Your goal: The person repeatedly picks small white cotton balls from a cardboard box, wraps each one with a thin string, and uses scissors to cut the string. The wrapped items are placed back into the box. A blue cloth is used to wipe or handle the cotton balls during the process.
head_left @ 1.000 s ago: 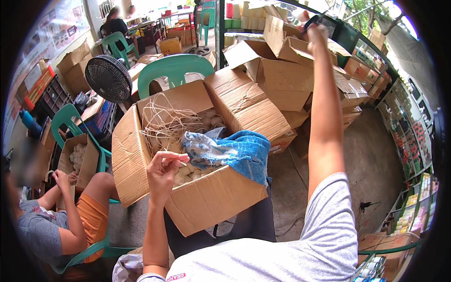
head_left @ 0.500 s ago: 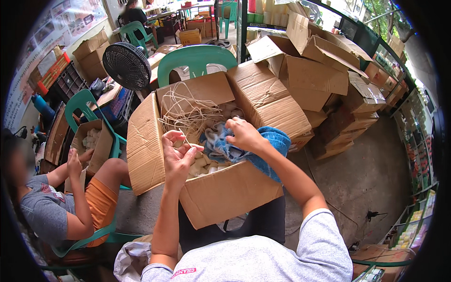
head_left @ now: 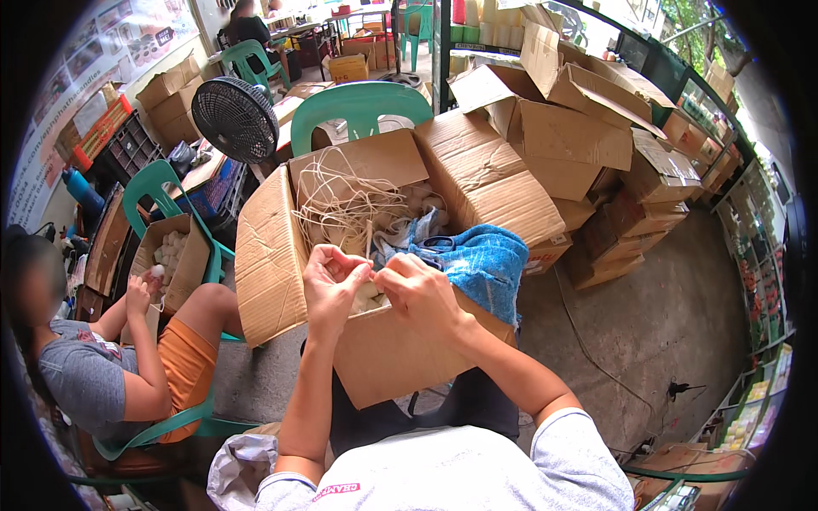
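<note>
An open cardboard box point(head_left: 409, 358) stands against my lap. Inside it, a tangle of cream cotton strings point(head_left: 345, 200) lies at the back left, and pale candle-like pieces point(head_left: 366, 298) show below my hands. My left hand point(head_left: 334, 288) is closed in a pinch on a cream string, whose length is mostly hidden by the fingers. My right hand point(head_left: 422, 294) is pinched too, its fingertips meeting the left ones; what they grip is too small to make out. A blue cloth point(head_left: 486, 260) drapes over the box's right edge, just beyond my right hand.
At the left, a seated person point(head_left: 102, 366) handles a pale piece beside another box point(head_left: 183, 281). A black fan point(head_left: 236, 119) and green chair point(head_left: 358, 106) stand beyond my box. Cardboard boxes point(head_left: 567, 140) are piled at the right; a cable point(head_left: 588, 341) crosses the floor.
My right hand has left the blue cloth and come back toward me and left, meeting my left hand. My left hand has moved slightly right, its fingers drawn closer together.
</note>
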### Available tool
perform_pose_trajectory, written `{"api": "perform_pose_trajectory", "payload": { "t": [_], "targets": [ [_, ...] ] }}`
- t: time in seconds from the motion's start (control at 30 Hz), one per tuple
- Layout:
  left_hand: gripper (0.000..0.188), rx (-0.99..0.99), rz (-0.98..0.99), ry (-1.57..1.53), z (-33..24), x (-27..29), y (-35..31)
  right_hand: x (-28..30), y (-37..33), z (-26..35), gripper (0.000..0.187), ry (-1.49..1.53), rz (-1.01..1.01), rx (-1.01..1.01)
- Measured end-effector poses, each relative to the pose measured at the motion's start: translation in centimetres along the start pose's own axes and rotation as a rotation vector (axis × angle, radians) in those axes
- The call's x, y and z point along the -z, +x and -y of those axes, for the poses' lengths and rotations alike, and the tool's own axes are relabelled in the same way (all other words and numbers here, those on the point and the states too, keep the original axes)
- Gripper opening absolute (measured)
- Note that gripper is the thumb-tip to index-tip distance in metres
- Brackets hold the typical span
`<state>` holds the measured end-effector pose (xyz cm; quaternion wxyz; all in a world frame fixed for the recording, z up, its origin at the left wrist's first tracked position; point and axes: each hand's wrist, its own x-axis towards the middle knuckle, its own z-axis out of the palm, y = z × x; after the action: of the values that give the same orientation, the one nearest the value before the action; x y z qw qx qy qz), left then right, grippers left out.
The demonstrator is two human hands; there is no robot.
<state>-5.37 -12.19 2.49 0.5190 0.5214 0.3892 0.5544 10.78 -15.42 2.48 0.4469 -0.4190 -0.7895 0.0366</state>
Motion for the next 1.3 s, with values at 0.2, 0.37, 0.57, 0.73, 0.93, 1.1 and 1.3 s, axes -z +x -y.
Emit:
{"api": "perform_pose_trajectory", "payload": {
  "t": [0.2,0.37,0.57,0.73,0.93,1.1,1.3],
  "targets": [
    [0.030,0.040,0.142,0.328,-1.3,0.6,-1.1,0.6,-0.4,0.0,0.015,0.165,0.045,0.046],
    [0.027,-0.027,0.168,0.359,-2.2,0.2,-2.6,0.5,-1.1,0.6,0.011,0.254,0.051,-0.053],
    [0.029,-0.430,0.155,0.205,-2.0,-0.5,-3.8,2.1,-0.1,2.3,0.011,1.053,0.133,-0.551],
    [0.036,-0.705,0.212,0.192,-2.4,-0.3,-3.6,3.0,0.4,0.8,0.019,1.512,0.427,-0.685],
    [0.031,-0.623,0.289,0.108,-2.8,-0.2,-3.9,2.9,0.1,1.2,0.020,1.568,0.365,-0.717],
    [0.027,-0.464,0.210,0.261,-2.5,-0.5,-4.1,2.1,-1.1,3.4,0.013,1.003,-0.060,-0.480],
    [0.022,-0.462,0.116,0.078,-2.3,-1.5,-4.3,2.6,-0.9,4.0,0.007,0.594,-0.111,-0.326]
  ]
}}
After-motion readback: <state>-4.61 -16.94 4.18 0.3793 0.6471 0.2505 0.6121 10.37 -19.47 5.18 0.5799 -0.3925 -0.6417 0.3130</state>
